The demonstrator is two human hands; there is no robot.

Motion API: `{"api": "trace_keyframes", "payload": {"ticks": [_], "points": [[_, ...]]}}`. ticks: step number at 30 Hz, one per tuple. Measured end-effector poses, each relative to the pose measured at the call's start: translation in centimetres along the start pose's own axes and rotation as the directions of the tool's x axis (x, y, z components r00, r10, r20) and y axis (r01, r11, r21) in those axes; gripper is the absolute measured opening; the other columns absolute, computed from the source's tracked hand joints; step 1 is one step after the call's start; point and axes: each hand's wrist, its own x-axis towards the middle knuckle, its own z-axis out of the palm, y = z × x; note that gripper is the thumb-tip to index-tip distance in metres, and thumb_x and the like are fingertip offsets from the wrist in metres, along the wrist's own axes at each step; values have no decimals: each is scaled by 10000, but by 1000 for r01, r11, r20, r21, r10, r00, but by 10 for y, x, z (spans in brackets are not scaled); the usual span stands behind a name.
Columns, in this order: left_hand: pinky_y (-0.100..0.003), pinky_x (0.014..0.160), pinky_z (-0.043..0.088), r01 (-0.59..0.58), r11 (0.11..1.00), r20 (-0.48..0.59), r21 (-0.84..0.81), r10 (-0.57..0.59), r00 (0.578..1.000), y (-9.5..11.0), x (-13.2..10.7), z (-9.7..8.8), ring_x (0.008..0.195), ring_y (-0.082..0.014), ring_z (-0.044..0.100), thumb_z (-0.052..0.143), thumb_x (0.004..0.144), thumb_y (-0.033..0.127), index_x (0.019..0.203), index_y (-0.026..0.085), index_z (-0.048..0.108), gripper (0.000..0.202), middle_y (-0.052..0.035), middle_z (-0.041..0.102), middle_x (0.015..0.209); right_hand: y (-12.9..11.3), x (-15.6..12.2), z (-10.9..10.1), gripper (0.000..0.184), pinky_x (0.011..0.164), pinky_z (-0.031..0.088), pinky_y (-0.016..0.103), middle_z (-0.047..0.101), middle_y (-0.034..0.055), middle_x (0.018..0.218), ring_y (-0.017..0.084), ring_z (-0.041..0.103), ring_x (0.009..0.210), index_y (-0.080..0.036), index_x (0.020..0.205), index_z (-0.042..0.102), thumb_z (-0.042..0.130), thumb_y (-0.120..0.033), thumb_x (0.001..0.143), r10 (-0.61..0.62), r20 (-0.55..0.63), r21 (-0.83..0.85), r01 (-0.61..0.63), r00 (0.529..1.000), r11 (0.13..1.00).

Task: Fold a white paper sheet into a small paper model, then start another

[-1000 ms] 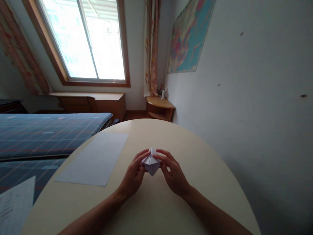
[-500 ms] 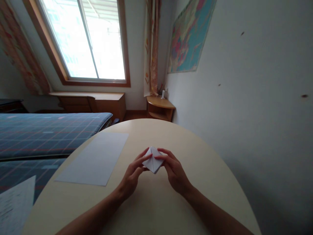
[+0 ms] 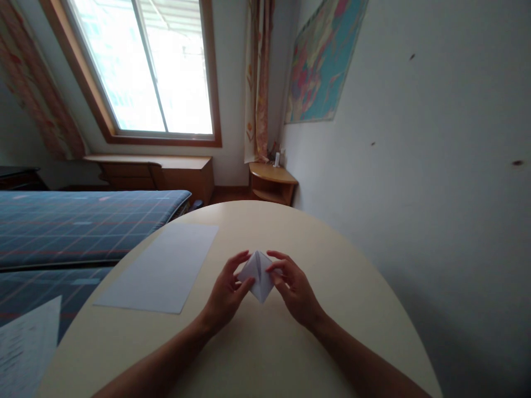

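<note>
A small piece of folded white paper point(image 3: 259, 278), diamond-shaped with a crease down its middle, is between my two hands over the table point(image 3: 265, 348). My left hand point(image 3: 226, 290) grips its left side, with the thumb on the near face and the fingers curled behind. On the right side my right hand point(image 3: 295, 287) pinches it, the index fingertip resting near the central crease. The fingertips behind the paper are partly hidden. Left of my hands a flat white sheet of paper point(image 3: 161, 271) lies on the tabletop.
A printed sheet point(image 3: 31, 342) shows at the lower left, by the table's edge. Beyond the table's left side is a bed with a plaid mattress point(image 3: 83, 226). The wall point(image 3: 435, 221) runs along the right. A corner shelf point(image 3: 271, 174) stands behind the table.
My left thumb has come onto the paper's near face, and the left index finger has gone back to its edge. The right fingers have shifted too. The diamond now looks slightly taller.
</note>
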Motion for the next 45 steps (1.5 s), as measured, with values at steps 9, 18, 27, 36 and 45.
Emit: {"api": "trace_keyframes", "payload": {"ticks": [9,18,27,36,45], "points": [[-313,744,582,0,992,48,124,-6,999,1,-3,-1,956,-227,690,685,816,283,1237,181,542,457,-110,684,1125,12,3,3,306,725,540,296,661,37,952,182,658,853,-228,1055,538,710,-342,829,103,-89,72,-97,991,993],[-295,778,586,-66,950,43,306,55,998,6,-2,-3,905,-211,720,620,883,295,1112,211,710,260,-44,757,1040,5,4,-1,185,777,537,330,741,32,911,198,677,834,-232,954,730,746,-340,804,69,-52,-35,-70,996,997],[-307,912,551,-414,783,223,465,349,910,8,-3,-8,1024,-185,698,542,950,191,1161,272,689,270,-35,734,1121,-2,3,-8,114,746,550,333,743,39,875,190,677,813,-275,918,767,761,-255,807,-216,-42,-99,211,976,973],[-300,861,547,-647,402,403,648,539,739,21,-7,-15,994,-200,705,606,909,156,1278,268,584,387,-55,735,1109,-11,1,-6,88,683,552,305,727,34,850,172,672,757,-272,868,764,770,-227,793,-299,30,-69,300,954,951],[-261,730,532,-624,470,464,624,420,780,19,-7,-11,832,-183,719,491,964,179,1056,206,640,177,-57,753,939,-14,0,-2,120,582,492,255,684,23,780,139,600,667,-263,923,771,756,-292,808,-207,84,-20,209,975,978]]}}
